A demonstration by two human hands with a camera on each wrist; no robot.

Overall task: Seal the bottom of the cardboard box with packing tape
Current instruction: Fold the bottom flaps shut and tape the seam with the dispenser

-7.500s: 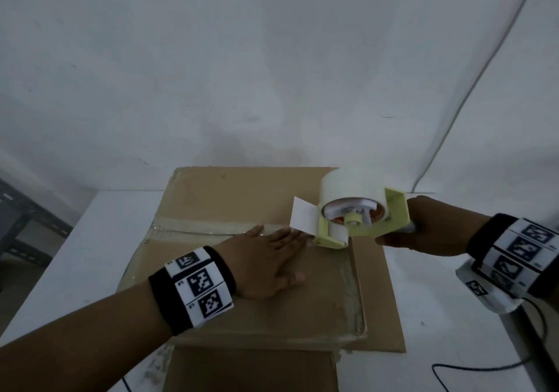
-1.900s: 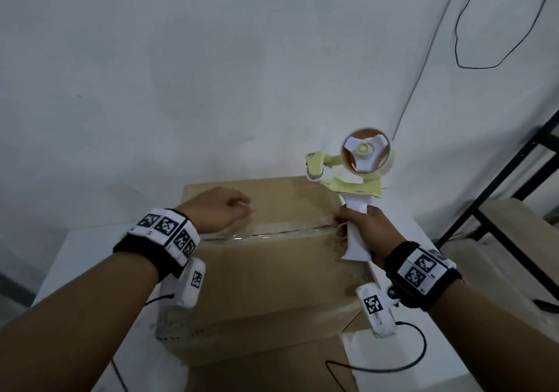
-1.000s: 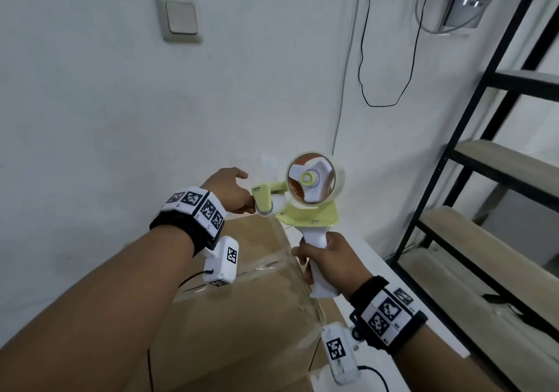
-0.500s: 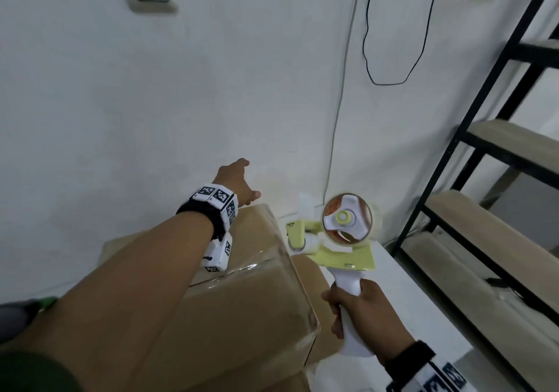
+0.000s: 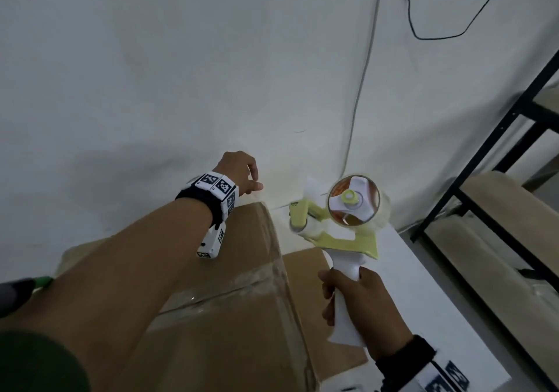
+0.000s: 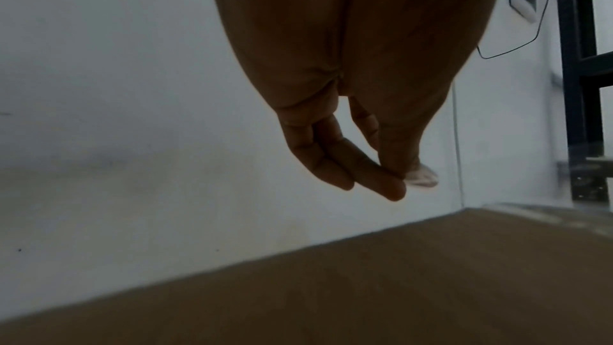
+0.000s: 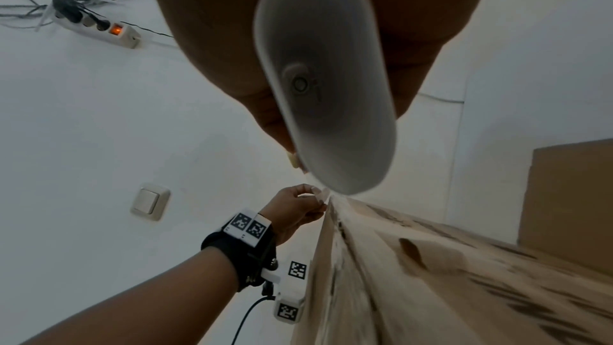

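Note:
The brown cardboard box [image 5: 242, 301] stands on a white table, with clear tape along its top seam. My left hand [image 5: 242, 174] reaches over the box to its far edge by the wall. There its thumb and fingers [image 6: 391, 188] pinch a pale end of tape [image 6: 421, 177]; the right wrist view shows the same left hand [image 7: 298, 203] at the box's far corner [image 7: 331, 209]. My right hand [image 5: 357, 304] grips the white handle [image 7: 325, 75] of the yellow-green tape dispenser [image 5: 354, 204]. The dispenser is upright, just right of the box.
A flat cardboard sheet [image 5: 305, 270] lies under the box on the table [image 5: 423, 301]. A black shelf rack [image 5: 499, 155] stands at the right. A grey cable [image 5: 360, 89] runs down the wall. A power strip [image 7: 99, 28] and a wall switch [image 7: 149, 202] show in the right wrist view.
A second ago my left hand was at the dispenser's front; it has moved to the box's far edge. The dispenser has come down beside the box's right side.

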